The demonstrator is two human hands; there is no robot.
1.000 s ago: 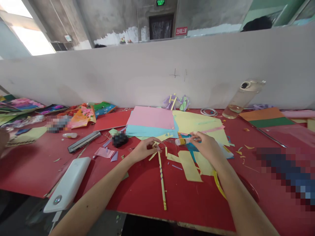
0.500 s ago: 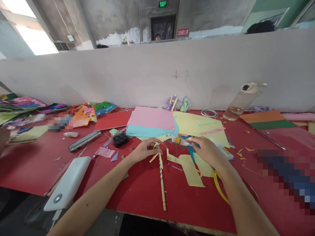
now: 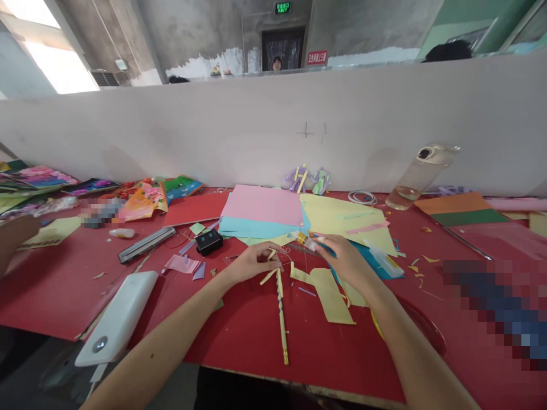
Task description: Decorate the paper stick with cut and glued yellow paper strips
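Note:
My left hand is closed, thumb and fingers pinching thin yellow paper strips at the top of a pencil-like yellow stick with dark marks. The stick lies on the red table towards me. My right hand grips the rear of a small glue bottle with a yellow label, its tip pointing left. Fine thread-like loops lie between my hands. Cut yellow paper lies below my right hand, and a blue sheet is partly hidden behind it.
Pink paper and a yellow sheet lie at the back against a white partition. A water bottle stands right. At left are a black box, a stapler-like grey bar, a white power bank and another person's hand.
My right hand has moved a little left with the glue bottle, towards my left hand. My left hand stays almost still. At far left, the other person's hand has come further into view.

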